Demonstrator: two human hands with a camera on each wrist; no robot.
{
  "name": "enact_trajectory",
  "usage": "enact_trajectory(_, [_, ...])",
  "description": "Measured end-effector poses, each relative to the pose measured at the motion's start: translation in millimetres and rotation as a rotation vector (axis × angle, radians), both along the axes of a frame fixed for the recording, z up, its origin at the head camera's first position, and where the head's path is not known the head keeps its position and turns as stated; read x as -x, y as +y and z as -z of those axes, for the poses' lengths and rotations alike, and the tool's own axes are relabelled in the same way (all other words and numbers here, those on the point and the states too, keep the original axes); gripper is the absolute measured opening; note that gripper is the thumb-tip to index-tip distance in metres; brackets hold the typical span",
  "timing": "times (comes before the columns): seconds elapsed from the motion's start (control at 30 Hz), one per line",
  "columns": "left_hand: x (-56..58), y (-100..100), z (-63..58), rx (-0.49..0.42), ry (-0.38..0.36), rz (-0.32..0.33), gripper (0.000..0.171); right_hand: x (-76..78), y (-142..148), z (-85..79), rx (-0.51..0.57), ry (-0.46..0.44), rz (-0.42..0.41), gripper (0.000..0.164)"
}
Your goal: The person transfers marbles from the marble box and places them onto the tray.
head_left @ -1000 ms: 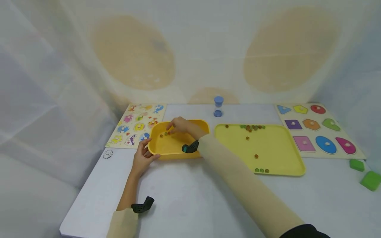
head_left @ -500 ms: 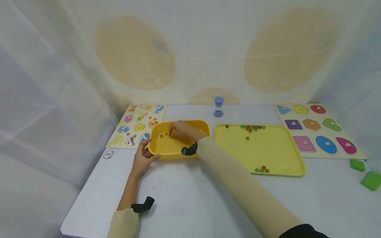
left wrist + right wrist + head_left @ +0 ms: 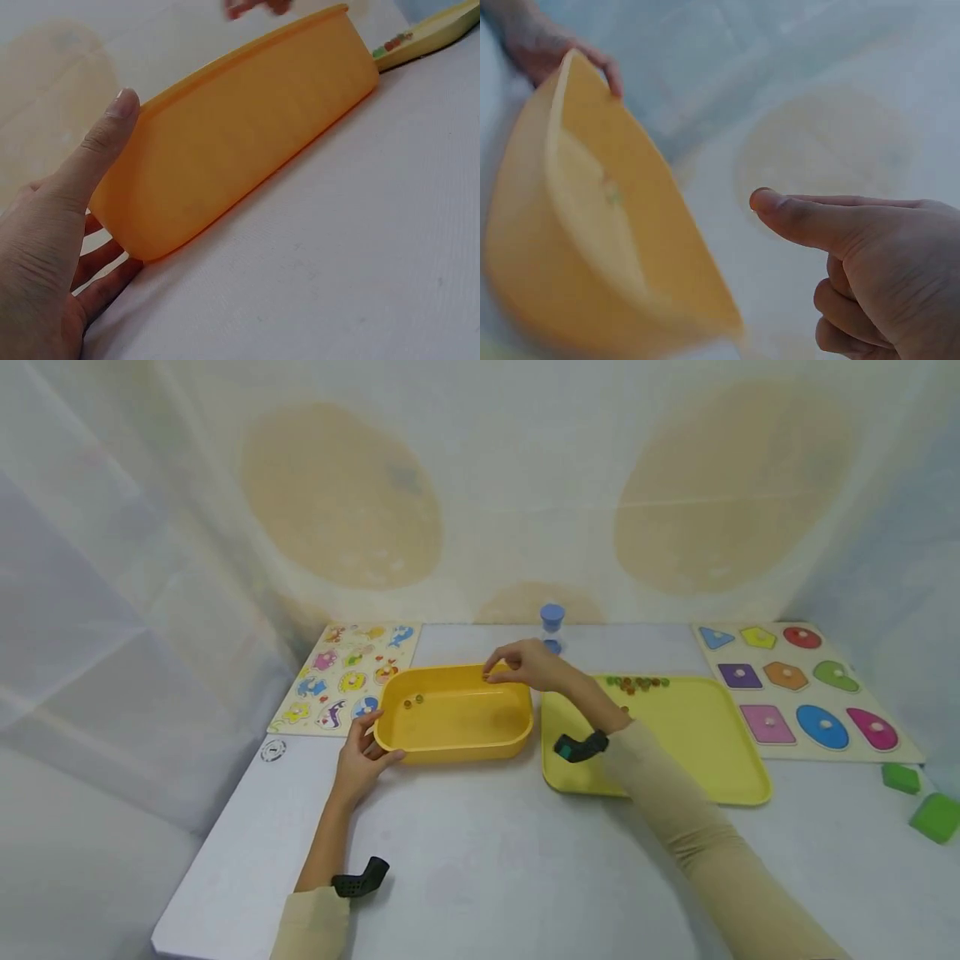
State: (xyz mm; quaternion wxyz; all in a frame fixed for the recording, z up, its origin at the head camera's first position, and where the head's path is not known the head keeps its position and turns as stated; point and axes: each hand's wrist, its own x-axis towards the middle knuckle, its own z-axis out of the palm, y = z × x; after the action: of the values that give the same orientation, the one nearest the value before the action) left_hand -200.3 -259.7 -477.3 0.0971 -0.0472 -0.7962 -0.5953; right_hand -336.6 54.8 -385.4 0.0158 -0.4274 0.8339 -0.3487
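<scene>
My left hand (image 3: 362, 760) holds the left end of an orange-yellow plastic bin (image 3: 453, 755); in the left wrist view its thumb (image 3: 101, 146) lies along the rim. Two small marbles (image 3: 419, 699) lie on the bin's floor toward the left. My right hand (image 3: 528, 664) is raised over the bin's right back rim, with thumb and index finger pinching a small reddish marble (image 3: 486, 676), mostly hidden by the fingertips. In the right wrist view the other fingers (image 3: 847, 307) are curled in. A yellow tray (image 3: 705, 735) with several green and amber marbles (image 3: 637, 683) lies right of the bin.
An animal puzzle board (image 3: 330, 681) lies behind the bin at left, a shape puzzle board (image 3: 806, 689) beyond the tray at right. A blue sand timer (image 3: 552, 617) stands behind. Green blocks (image 3: 936, 817) sit at the right edge. My right forearm covers part of the tray.
My right hand has picked the reddish marble off the bin's floor and moved right and up with it. Earlier, a loose marble rolled to the tray's front edge. The left hand stays put.
</scene>
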Motion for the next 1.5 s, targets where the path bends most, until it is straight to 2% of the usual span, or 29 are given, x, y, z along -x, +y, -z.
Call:
enact_trajectory(0.13, [-5.2,4,-9.4,-0.009,-0.019,0.006,0.069,-18.3,80,12.2,-0.029,-0.01,0.091,0.015])
enact_trajectory(0.23, [-3.6,1,-5.8,-0.016,-0.021,0.008,0.07,-31.0,131,30.6,-0.094,-0.044,0.174,0.013])
enact_trajectory(0.33, [0.7,-2,1.4,-0.018,-0.022,0.008,0.072,-40.6,170,48.7,-0.166,-0.082,0.243,0.013])
enact_trajectory(0.47, [6.1,-5,9.6,-0.012,-0.016,0.0,0.073,-46.4,198,64.7,-0.221,-0.103,0.279,0.012])
enact_trajectory(0.6, [5.6,-5,8.8,-0.01,-0.022,0.0,0.073,-47.9,198,62.0,-0.282,-0.097,0.296,0.017])
enact_trajectory(0.73, [1.5,-3,0.6,-0.011,-0.039,0.009,0.071,-45.8,174,35.0,-0.298,-0.073,0.27,0.025])
enact_trajectory(0.87, [-3.5,1,-7.8,-0.027,-0.018,0.02,0.07,-30.7,126,2.6,-0.208,-0.048,0.182,0.023])
enact_trajectory(0.97, [-6.0,5,-11.4,-0.036,-0.001,0.037,0.07,-14.1,78,-16.7,-0.172,-0.014,0.077,0.021])
enact_trajectory(1.1, [-8.0,5,-12.4,-0.046,-0.006,0.029,0.07,5.6,6,-31.9,-0.195,0.038,-0.096,0.022])
enact_trajectory(1.23, [-7.3,4,-12.2,-0.047,-0.022,0.021,0.07,21.2,-56,-32.9,-0.246,0.023,-0.191,0.022])
enact_trajectory(1.37, [-5.0,5,-12.2,-0.049,-0.029,0.029,0.071,33.7,-97,-19.3,-0.304,-0.032,-0.177,0.023])
enact_trajectory(1.5, [-2.8,6,-11.1,-0.057,-0.023,0.037,0.071,38.5,-119,2.3,-0.337,-0.089,-0.15,0.025])
